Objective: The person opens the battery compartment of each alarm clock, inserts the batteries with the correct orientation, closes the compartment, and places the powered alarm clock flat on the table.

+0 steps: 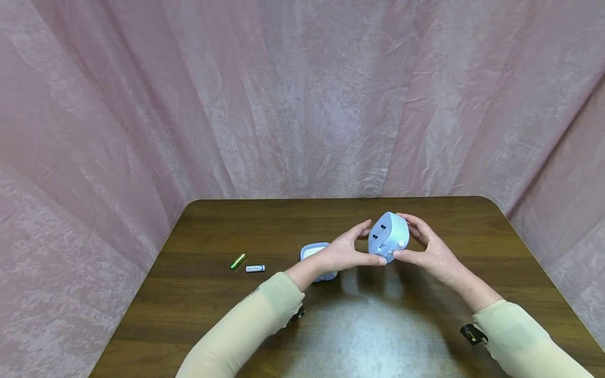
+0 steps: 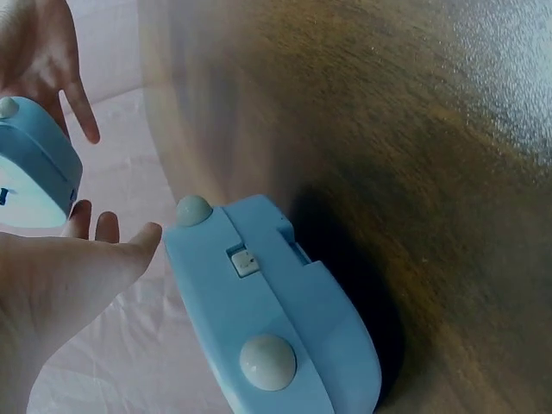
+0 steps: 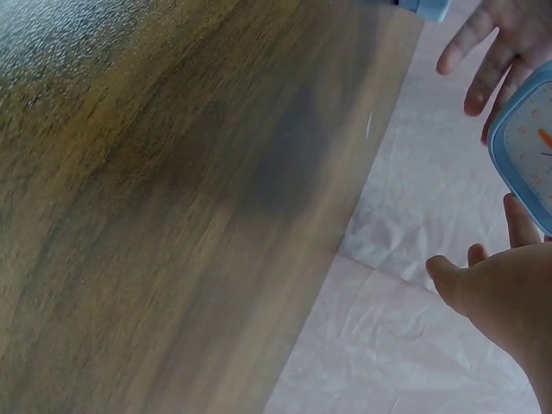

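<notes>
Raised over the table, a light blue alarm clock (image 1: pixel 388 236) is held between both hands. Its back, with two dark knobs, is turned to the left in the head view; part of its numbered dial (image 3: pixel 536 147) shows in the right wrist view. My left hand (image 1: pixel 348 251) holds it from the left, thumb at the lower edge and fingers on the far side. From the right, my right hand (image 1: pixel 432 253) grips it, thumb near a small round foot and fingers over the top. A second blue clock (image 2: pixel 285 319) rests on the table, partly hidden by the left forearm in the head view.
Left of the second clock lie a green battery (image 1: pixel 238 261) and a white battery (image 1: pixel 255 268). The wooden table (image 1: pixel 212 325) has rounded far corners, and a pink curtain (image 1: pixel 302 105) hangs behind it.
</notes>
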Tool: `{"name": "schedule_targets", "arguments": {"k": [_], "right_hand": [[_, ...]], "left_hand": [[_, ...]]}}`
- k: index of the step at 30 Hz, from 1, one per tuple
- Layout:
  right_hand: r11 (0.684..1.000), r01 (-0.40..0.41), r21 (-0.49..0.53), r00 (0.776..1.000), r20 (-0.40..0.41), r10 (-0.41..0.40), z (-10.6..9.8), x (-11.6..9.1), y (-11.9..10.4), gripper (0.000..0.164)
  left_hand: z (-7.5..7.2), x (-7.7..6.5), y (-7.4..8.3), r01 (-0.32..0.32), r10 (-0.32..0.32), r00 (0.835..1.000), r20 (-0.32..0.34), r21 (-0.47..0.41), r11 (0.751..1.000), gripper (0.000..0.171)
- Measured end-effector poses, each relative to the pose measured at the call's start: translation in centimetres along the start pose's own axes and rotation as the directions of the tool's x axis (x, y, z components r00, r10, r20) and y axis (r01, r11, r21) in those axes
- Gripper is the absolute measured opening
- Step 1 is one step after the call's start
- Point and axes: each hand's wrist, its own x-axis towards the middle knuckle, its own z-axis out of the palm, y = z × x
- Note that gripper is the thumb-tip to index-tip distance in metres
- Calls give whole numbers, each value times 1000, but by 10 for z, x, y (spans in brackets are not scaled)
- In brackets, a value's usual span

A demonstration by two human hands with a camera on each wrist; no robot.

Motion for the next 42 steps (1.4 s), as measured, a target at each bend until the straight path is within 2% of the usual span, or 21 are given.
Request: {"name": "schedule_targets", "arguments": {"k": [4, 11, 18, 22, 32, 37, 42], "right_hand": [[1000, -8, 4, 1000, 5, 8, 0, 0, -1, 81], [1000, -2, -9, 1000, 14, 2, 1, 1, -2, 81], [999, 21, -41, 1000, 21, -20, 2, 2, -3, 83], [996, 32, -78, 999, 22, -31, 1, 1, -3, 84], [987, 44, -156, 999, 32, -40, -7, 0, -8, 95], [971, 30, -236, 999, 40, -21, -9, 1, -15, 100], [941, 17, -337, 998, 57, 2, -9, 3, -22, 105]], "left_hand": [[-1, 1, 0, -7, 6, 1000, -4, -27, 1000, 103], [-3, 5, -2, -89, 88, 996, -12, -68, 994, 84], [-5, 2, 1, -50, 50, 999, -2, -140, 989, 82], [-6, 3, 2, -70, 68, 998, -18, -148, 987, 79], [-10, 8, 2, -157, 158, 984, -76, 23, 987, 73], [-12, 3, 5, -72, 91, 989, -115, 156, 985, 81], [-12, 1, 9, -10, 50, 989, -143, 269, 963, 91]]}}
